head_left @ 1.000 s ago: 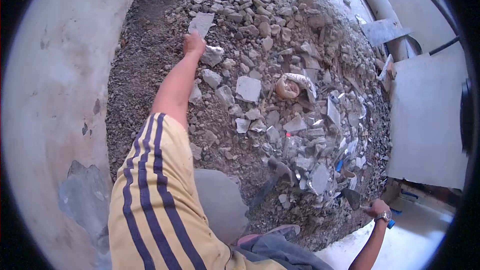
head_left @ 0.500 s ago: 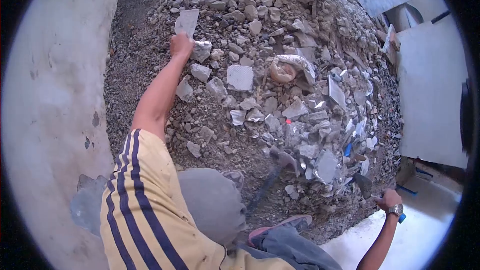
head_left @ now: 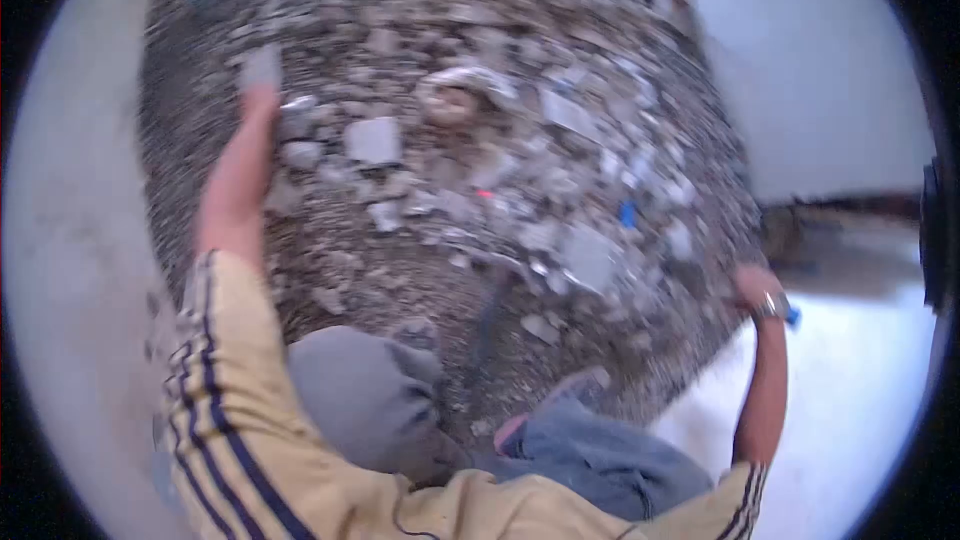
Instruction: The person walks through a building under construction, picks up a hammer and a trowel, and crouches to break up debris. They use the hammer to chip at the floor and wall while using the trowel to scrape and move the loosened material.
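My left hand [head_left: 260,100] is closed on a flat pale tile piece [head_left: 262,67], held upright over the rubble at the upper left. Pale rubble chunks and a square white tile [head_left: 374,141] lie to its right. At the right edge of the rubble, my right hand [head_left: 757,286] is wrapped round a tool whose blue handle end [head_left: 793,317] sticks out beside the wristwatch. The tool's blade is too blurred to make out.
Broken rubble [head_left: 590,255] covers the ground, with a torn whitish bag [head_left: 470,90] and a blue scrap [head_left: 628,213] among it. A pale wall [head_left: 70,190] stands at left, a white panel [head_left: 820,70] at right. My bent legs [head_left: 370,390] are below.
The view has swung right and down and is blurred, so the rubble appears shifted left and up. Both hands keep their hold on the tile piece and the tool.
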Demonstrator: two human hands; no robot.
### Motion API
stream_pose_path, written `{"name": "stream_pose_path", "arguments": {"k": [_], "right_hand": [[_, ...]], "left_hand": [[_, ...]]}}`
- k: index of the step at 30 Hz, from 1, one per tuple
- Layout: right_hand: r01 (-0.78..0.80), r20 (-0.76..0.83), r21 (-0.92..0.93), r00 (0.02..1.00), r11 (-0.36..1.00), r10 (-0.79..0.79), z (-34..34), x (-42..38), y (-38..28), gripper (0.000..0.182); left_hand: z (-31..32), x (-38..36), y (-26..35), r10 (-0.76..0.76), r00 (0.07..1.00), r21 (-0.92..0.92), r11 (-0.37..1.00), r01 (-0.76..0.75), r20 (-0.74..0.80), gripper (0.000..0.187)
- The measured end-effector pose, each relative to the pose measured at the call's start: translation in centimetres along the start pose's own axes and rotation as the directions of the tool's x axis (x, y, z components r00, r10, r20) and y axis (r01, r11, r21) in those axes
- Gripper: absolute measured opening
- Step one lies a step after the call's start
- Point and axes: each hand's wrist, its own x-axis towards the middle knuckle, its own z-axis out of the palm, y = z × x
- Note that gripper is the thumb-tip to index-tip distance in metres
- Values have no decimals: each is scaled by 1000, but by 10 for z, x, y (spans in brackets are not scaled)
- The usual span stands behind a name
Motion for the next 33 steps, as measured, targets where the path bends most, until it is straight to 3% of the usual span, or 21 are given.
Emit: {"name": "stream_pose_path", "arguments": {"k": [1, 2, 4, 5, 6, 7, 8, 9, 10, 13, 15, 16, 18, 19, 21, 23, 25, 26, 29, 31, 33], "right_hand": [[-62, 72, 7, 996, 998, 61, -11, -1, -7, 34], [-113, 118, 21, 987, 993, 110, -25, -6, -17, 46], [-98, 97, 47, 991, 994, 93, -25, -8, -20, 43], [-102, 90, 60, 991, 993, 96, -26, -10, -22, 42], [-113, 98, 56, 989, 992, 107, -29, -12, -24, 42], [-118, 102, 53, 988, 992, 112, -33, -15, -28, 41], [-118, 101, 49, 988, 992, 112, -35, -17, -31, 41], [-120, 98, 57, 989, 991, 114, -34, -16, -31, 41], [-120, 91, 64, 989, 991, 114, -32, -15, -31, 40], [-127, 105, 80, 987, 989, 119, -41, -15, -35, 35], [-137, 121, 70, 984, 988, 127, -46, -16, -37, 32], [-140, 126, 55, 983, 989, 133, -46, -15, -38, 32], [-99, 96, 27, 991, 995, 96, -47, -19, -40, 26], [-131, 82, 11, 988, 991, 129, -36, -15, -39, 33], [-139, 60, -6, 989, 990, 139, -15, -6, -32, 41], [-108, 55, 9, 993, 994, 108, -4, -7, -28, 42], [-88, 60, 66, 995, 994, 84, -2, -16, -30, 37], [-150, 124, 76, 982, 986, 139, -8, -19, -35, 36], [-78, 43, 164, 997, 983, 71, 21, -21, -22, 42], [-128, 82, 189, 990, 974, 114, 10, -32, -30, 41], [-115, 107, 206, 990, 972, 94, 16, -32, -27, 39]], "left_hand": [[17, 15, -3, 144, 990, 169, 976, -140, -8, 35], [-7, -5, 32, -6, 993, 260, 965, -25, 120, 39], [-23, -79, 96, 57, 950, 356, 933, 59, -306, 47], [-19, -88, 117, 308, 886, 270, 937, -221, -346, 47], [-18, -97, 130, 514, 755, 197, 856, -478, -407, 46], [-31, -138, 173, 686, 512, 187, 674, -715, -518, 40], [-34, -162, 209, 738, 481, -48, 523, -851, -473, 35], [-42, -195, 251, 793, 534, -306, 451, -838, -294, 26], [-34, -218, 277, 852, 501, -451, 392, -802, -150, 26], [-21, -286, 354, 834, 494, -513, 544, -664, 245, 44], [62, -278, 384, 834, 550, -570, 467, -676, 31, 52], [69, -281, 391, 795, 604, -594, 514, -618, 59, 51], [58, -287, 399, 716, 681, -632, 599, -491, 150, 46], [55, -290, 401, 728, 674, -684, 556, -473, 126, 44], [45, -283, 397, 723, 688, -757, 486, -438, 66, 40], [39, -275, 388, 688, 700, -671, 430, -604, -190, 37], [-14, -270, 368, 642, 750, -751, 414, -514, -159, 37], [-35, -260, 355, 572, 802, -792, 404, -457, -171, 37], [-76, -226, 324, 415, 885, -885, 304, -354, -211, 39], [-52, -166, 290, 314, 899, -942, 36, -333, -306, 40], [-62, -147, 245, 153, 943, -952, 42, -304, -295, 39]]}}
